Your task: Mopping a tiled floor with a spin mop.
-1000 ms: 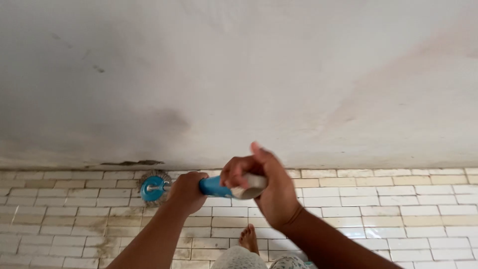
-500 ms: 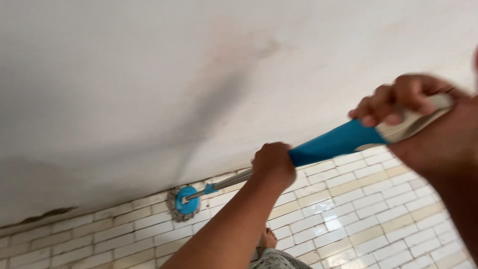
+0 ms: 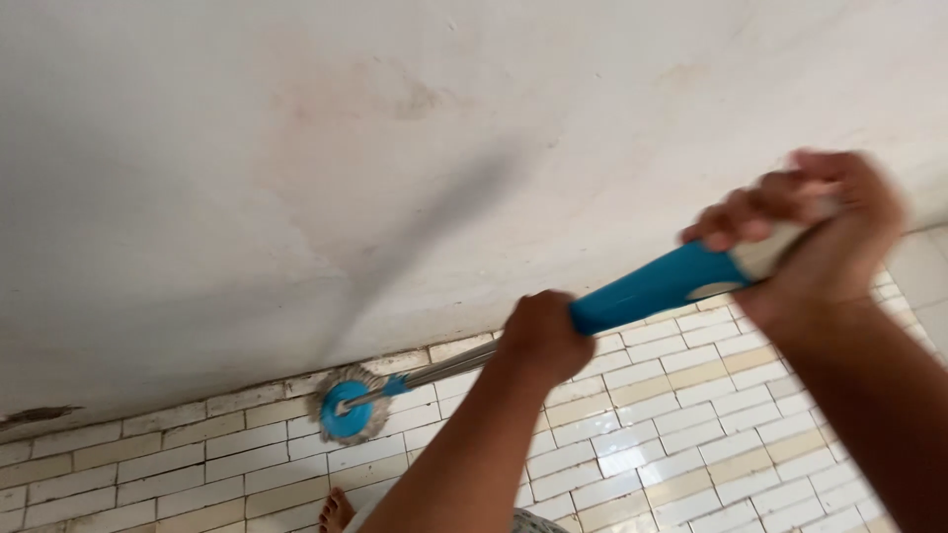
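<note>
I hold a long mop with both hands. My left hand grips the metal shaft partway down. My right hand is closed around the top of the blue and pale handle, higher and to the right. The round blue mop head, fringed with grey strands, rests on the tiled floor right where it meets the wall. The shaft slants from lower left to upper right.
A stained off-white wall fills the upper part of the view, with the mop's shadow across it. Small cream rectangular tiles cover the floor. My bare foot and a patterned garment show at the bottom edge.
The view has swung, and the mop head has slid a little left along the wall's base. My right hand has come slightly lower and left; both hands keep their grip.
</note>
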